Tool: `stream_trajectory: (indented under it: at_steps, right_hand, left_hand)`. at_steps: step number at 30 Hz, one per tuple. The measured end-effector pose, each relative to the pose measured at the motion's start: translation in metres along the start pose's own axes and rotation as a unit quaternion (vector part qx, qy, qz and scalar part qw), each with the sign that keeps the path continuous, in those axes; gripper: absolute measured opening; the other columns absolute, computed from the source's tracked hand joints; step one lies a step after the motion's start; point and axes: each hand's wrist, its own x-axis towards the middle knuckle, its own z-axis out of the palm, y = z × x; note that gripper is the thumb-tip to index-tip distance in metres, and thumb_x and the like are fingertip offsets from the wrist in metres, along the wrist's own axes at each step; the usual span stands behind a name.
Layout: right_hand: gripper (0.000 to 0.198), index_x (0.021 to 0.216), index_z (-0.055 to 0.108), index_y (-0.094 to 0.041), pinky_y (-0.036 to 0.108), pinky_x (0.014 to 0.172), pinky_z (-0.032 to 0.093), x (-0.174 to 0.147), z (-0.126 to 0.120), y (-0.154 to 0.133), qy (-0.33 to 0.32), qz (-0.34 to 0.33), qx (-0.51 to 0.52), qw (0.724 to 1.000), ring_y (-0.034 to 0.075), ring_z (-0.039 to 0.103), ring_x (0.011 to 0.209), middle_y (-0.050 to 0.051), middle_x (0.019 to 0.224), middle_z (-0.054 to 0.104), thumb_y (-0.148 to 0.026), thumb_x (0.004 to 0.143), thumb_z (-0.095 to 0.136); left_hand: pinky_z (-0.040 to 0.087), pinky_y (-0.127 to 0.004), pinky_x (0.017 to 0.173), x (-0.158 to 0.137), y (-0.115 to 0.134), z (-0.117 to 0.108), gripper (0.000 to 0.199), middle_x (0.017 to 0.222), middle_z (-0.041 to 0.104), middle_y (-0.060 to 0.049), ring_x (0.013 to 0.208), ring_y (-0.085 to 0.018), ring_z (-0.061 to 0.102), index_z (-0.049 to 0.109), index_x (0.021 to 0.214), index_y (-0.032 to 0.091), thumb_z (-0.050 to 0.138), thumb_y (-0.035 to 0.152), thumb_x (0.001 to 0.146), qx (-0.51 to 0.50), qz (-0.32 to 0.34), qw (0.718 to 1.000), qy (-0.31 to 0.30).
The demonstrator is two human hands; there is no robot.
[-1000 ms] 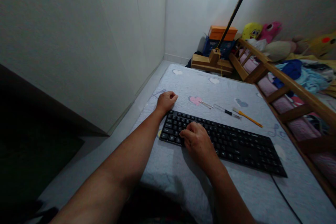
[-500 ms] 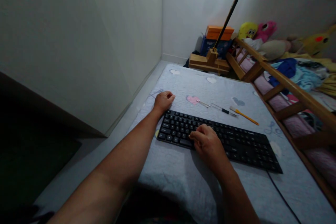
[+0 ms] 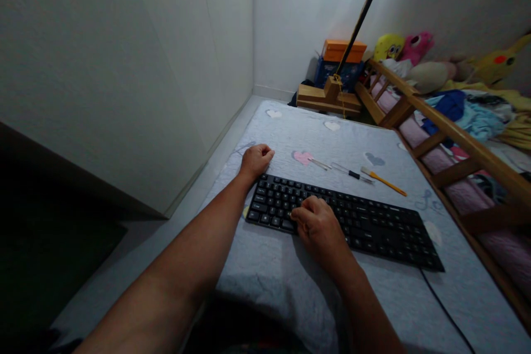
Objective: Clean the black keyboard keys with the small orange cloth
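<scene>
A black keyboard (image 3: 385, 232) lies at a slant on the cloth-covered table, its cable leaving the near right side. My left hand (image 3: 256, 159) rests curled closed by the keyboard's far left corner; what is inside the fingers, if anything, is hidden. Over the lower left keys is my right hand (image 3: 315, 224), thumb and fingers pinched together and pointing down at the keys. Anything in that pinch is too small to name. Beyond the keyboard lie thin cotton swabs (image 3: 319, 164), a slim tool with a black grip (image 3: 354, 175) and a yellow-handled brush (image 3: 388, 183).
A pale wall panel (image 3: 166, 94) rises on the left. Along the right runs a wooden bed rail (image 3: 464, 127), with plush toys and clothes behind it. A wooden stand base (image 3: 327, 100) with a dark pole and an orange box (image 3: 344, 51) are at the back.
My right hand has shifted slightly left along the lower keys, still pinched. My left hand stays by the corner. The whole view has drifted a little.
</scene>
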Motion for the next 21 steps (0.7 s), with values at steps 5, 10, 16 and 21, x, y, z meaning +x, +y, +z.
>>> stream_trajectory:
  at_steps: [5, 10, 16, 21]
  right_hand:
    - [0.025, 0.084, 0.074, -0.020, 0.030, 0.076, 0.041, -0.007, -0.008, 0.010, -0.007, 0.018, -0.008, 1.000, 0.019, 0.050, 0.083, 0.006, 0.087, 0.059, 0.000, 0.080, 0.059]
    - [0.023, 0.085, 0.073, -0.019, 0.030, 0.076, 0.041, -0.010, -0.013, 0.014, -0.014, 0.037, -0.011, 0.999, 0.020, 0.051, 0.084, 0.006, 0.088, 0.059, 0.000, 0.080, 0.060]
    - [0.021, 0.084, 0.073, -0.019, 0.031, 0.076, 0.040, -0.007, -0.004, 0.004, 0.013, 0.013, -0.006, 1.000, 0.019, 0.049, 0.083, 0.006, 0.087, 0.059, -0.003, 0.082, 0.060]
    - [0.024, 0.085, 0.073, -0.019, 0.030, 0.075, 0.040, -0.011, -0.006, 0.007, 0.005, 0.018, -0.002, 1.000, 0.019, 0.050, 0.083, 0.006, 0.086, 0.059, -0.001, 0.081, 0.059]
  left_hand:
    - [0.045, -0.029, 0.070, 0.001, -0.002, 0.001, 0.024, 0.073, 0.070, -0.005, 0.071, -0.018, 0.061, 0.070, 0.074, 0.018, 0.056, 0.036, 0.081, -0.001, 0.005, 1.000, 0.002]
    - [0.045, -0.029, 0.071, 0.001, -0.002, 0.001, 0.025, 0.073, 0.070, -0.005, 0.070, -0.018, 0.061, 0.069, 0.074, 0.017, 0.055, 0.036, 0.081, 0.006, 0.009, 1.000, -0.003]
    - [0.045, -0.029, 0.070, 0.000, -0.003, 0.002, 0.026, 0.073, 0.070, -0.005, 0.072, -0.018, 0.061, 0.069, 0.073, 0.018, 0.054, 0.038, 0.082, -0.003, 0.009, 1.000, -0.001]
    - [0.045, -0.029, 0.069, 0.001, -0.005, 0.002, 0.026, 0.072, 0.069, -0.005, 0.072, -0.018, 0.062, 0.068, 0.072, 0.018, 0.055, 0.038, 0.081, -0.009, 0.009, 1.000, -0.001]
